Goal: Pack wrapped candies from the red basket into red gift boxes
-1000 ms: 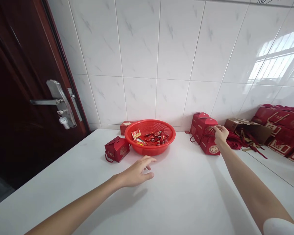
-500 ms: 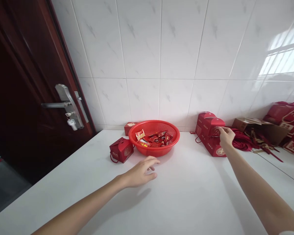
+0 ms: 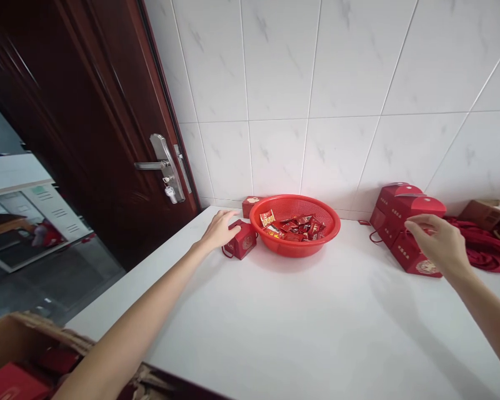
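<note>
My left hand (image 3: pixel 219 229) reaches over a small red gift box (image 3: pixel 240 240) with a cord handle, beside the basket. Its fingers are stretched out, and I cannot tell whether they touch the box. Right next to that box stands a red plastic basket (image 3: pixel 295 248) holding several red-wrapped sweets (image 3: pixel 302 226). On the right, my right hand (image 3: pixel 441 244) hovers before a stack of red gift boxes (image 3: pixel 404 208). Its fingers are bent with a gap to the thumb and nothing visible in them; it hides part of the stack.
Another small red box (image 3: pixel 250 206) sits behind the basket by the tiled wall. Dark red bags (image 3: pixel 483 250) and a cardboard box (image 3: pixel 485 215) lie far right. At lower left, an open carton (image 3: pixel 25 328) holds red boxes. A brown door (image 3: pixel 108 111) stands left of the white table (image 3: pixel 283 322).
My left hand has moved from in front of the basket to the gift box at its left. My right hand has drawn back from the stacked boxes. The view has turned left.
</note>
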`<state>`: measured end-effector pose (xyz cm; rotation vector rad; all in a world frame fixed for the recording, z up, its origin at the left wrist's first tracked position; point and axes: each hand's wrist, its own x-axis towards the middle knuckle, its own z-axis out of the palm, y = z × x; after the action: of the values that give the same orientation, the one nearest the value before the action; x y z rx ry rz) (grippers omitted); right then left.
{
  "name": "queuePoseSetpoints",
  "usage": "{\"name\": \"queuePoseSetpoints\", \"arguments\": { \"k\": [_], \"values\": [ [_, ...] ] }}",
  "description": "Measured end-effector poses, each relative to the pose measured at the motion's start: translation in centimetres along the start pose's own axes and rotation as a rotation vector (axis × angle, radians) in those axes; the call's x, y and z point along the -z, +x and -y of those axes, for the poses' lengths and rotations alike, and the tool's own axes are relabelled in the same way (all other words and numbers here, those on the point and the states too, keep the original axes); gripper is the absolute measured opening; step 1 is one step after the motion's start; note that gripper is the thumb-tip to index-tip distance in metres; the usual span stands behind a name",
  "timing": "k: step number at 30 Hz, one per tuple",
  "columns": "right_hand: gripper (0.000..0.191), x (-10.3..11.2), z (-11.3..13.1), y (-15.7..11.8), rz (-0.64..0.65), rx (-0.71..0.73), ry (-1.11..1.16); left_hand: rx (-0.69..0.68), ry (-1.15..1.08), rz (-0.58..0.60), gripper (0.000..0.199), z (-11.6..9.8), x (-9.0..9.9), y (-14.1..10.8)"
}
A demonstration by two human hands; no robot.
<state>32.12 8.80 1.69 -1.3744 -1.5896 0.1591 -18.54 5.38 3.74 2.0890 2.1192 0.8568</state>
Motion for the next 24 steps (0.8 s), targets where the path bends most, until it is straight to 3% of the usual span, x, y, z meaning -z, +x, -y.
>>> {"name": "queuePoseSetpoints", "arguments": {
  "k": [1,4,8,13,17,21,24],
  "values": [
    [0.026,-0.4,1.6,-1.3,-0.022,-0.061,-0.004,0.069,0.006,0.041,0.049,0.6,-0.2,0.1],
    [0.038,-1.8,6.1,-5.1,0.221,-0.053,0.118,0.202,-0.009,0.112,0.067,1.6,-0.8,0.3],
    [0.041,-3.7,9.5,-8.4,0.519,0.062,0.232,0.227,-0.018,0.116,0.057,1.8,-1.0,0.5],
    [0.035,-5.9,10.3,-10.6,0.659,0.045,0.264,0.219,0.029,0.042,0.044,1.8,-0.3,0.6],
    [0.036,-7.2,10.4,-11.8,0.718,0.022,0.304,0.199,0.032,0.006,0.041,1.9,2.2,0.8],
    [0.039,-7.9,10.7,-12.4,0.771,-0.014,0.360,0.090,-0.263,0.119,0.028,1.3,5.4,0.5],
    [0.040,-8.2,11.3,-12.6,0.754,-0.010,0.426,-0.039,-0.451,0.258,0.028,-0.8,5.6,-0.3]
  ]
}}
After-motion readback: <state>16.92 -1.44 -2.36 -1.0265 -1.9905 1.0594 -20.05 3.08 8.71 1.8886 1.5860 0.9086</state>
